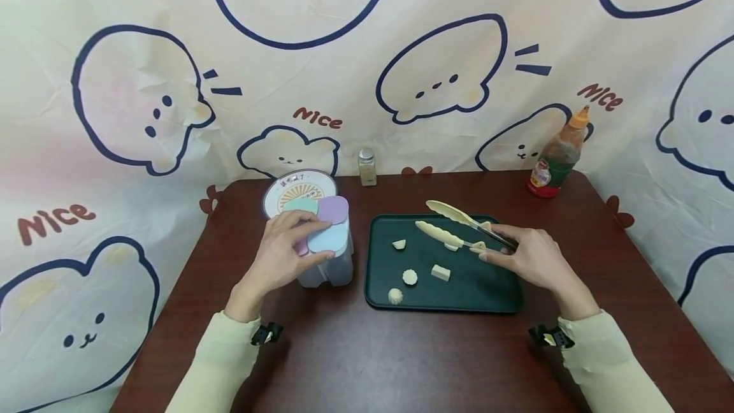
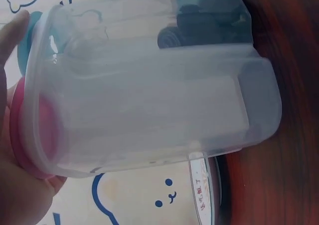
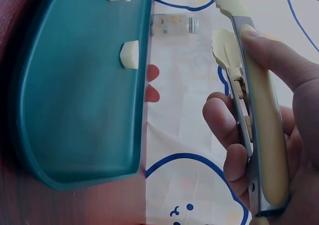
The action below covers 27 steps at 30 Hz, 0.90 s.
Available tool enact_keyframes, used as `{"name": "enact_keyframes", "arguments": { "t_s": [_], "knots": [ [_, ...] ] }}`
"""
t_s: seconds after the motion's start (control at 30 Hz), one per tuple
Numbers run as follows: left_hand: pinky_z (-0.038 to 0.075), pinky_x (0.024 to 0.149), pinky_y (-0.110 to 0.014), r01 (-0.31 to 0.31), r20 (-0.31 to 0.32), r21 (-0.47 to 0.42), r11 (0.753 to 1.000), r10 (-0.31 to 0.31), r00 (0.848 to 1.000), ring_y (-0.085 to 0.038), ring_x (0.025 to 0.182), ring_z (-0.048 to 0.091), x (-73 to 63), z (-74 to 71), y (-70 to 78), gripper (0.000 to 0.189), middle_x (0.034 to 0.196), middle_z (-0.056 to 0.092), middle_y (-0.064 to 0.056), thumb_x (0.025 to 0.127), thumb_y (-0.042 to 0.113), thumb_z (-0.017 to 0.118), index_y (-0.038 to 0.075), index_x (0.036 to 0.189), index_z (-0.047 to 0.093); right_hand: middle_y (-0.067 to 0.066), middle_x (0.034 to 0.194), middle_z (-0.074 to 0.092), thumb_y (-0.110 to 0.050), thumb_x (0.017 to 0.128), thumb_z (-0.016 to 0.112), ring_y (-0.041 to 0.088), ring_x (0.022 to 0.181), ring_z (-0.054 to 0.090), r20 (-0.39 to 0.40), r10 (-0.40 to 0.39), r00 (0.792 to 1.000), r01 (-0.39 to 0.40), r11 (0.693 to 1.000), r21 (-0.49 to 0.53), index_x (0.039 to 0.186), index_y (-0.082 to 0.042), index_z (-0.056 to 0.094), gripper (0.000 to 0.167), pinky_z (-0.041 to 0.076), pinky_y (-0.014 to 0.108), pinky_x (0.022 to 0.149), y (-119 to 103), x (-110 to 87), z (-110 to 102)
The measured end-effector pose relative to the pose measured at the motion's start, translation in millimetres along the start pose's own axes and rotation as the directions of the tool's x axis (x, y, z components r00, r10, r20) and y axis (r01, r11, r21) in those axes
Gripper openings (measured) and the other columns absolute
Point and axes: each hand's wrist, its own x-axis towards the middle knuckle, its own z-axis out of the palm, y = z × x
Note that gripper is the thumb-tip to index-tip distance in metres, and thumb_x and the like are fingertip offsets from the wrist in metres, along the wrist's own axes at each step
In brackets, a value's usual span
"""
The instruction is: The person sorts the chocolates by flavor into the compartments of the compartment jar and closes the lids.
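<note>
My left hand [image 1: 289, 244] holds the top of a clear plastic storage container [image 2: 149, 100]. Blue, purple and green lids cap it, and the thumb and fingers lie over the light blue lid [image 1: 329, 239]. In the left wrist view, a pink lid [image 2: 31, 130] shows beside the palm. My right hand [image 1: 536, 257] grips a pair of tongs [image 3: 266, 125] with cream tips, spread apart above the dark green tray [image 1: 476, 298]. Several small off-white food pieces lie on this tray, among them a block [image 1: 440, 273] and a ridged round slice [image 1: 410, 277]. Nothing sits between the tong tips.
Behind the container, a round white plate-like item [image 1: 272, 199] with a printed pattern leans at the back. A small glass shaker [image 1: 367, 167] stands by the patterned wall cloth. The sauce bottle [image 1: 555, 161] with an orange cap is at the table's back right corner.
</note>
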Motion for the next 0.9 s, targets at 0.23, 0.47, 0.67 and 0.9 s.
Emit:
{"name": "enact_keyframes", "arguments": {
  "t_s": [0.23,0.47,0.67,0.9],
  "knots": [
    [0.031,0.106,-0.051,-0.001,0.003,-0.010,1.000,0.001,1.000,-0.023,0.123,0.047,0.1,-1.1,0.8,0.044,0.126,0.061,-0.002,0.082,0.041,0.080,0.027,0.123,0.071,-0.004,0.067,0.057,-0.061,0.082,0.072,0.013,0.062,0.050,-0.012,-0.016,1.000,0.016,1.000,0.002,0.134,-0.012,0.063,0.072,0.034,0.026,0.048,0,0.0,0],
    [0.030,0.107,-0.051,-0.002,0.004,0.004,1.000,0.002,1.000,-0.023,0.123,0.047,2.1,-0.2,2.2,0.045,0.126,0.061,-0.001,0.081,0.042,0.081,0.028,0.122,0.071,-0.004,0.068,0.058,-0.061,0.082,0.072,0.013,0.063,0.051,-0.018,-0.011,1.000,0.012,1.000,0.011,0.134,-0.012,0.063,0.072,0.034,0.026,0.048,0,-0.5,0],
    [0.030,0.110,-0.057,0.000,0.028,-0.120,0.993,0.003,1.000,-0.023,0.130,0.043,-2.1,-5.4,-4.9,0.040,0.134,0.058,-0.001,0.088,0.036,0.074,0.026,0.126,0.069,-0.003,0.069,0.058,-0.062,0.081,0.072,0.014,0.066,0.052,-0.018,0.003,1.000,-0.002,1.000,0.014,0.133,-0.011,0.063,0.073,0.035,0.027,0.051,2,-1.8,-3],
    [0.010,0.121,-0.068,0.031,0.104,-0.175,0.984,-0.013,0.994,-0.029,0.154,0.021,-15.3,-14.3,-20.4,0.057,0.156,0.044,-0.002,0.084,0.028,0.070,0.029,0.139,0.058,-0.002,0.070,0.058,-0.061,0.082,0.073,0.015,0.069,0.052,-0.035,0.007,0.999,-0.007,1.000,0.010,0.133,-0.011,0.063,0.072,0.036,0.028,0.053,4,-2.5,-5]
  ]
}}
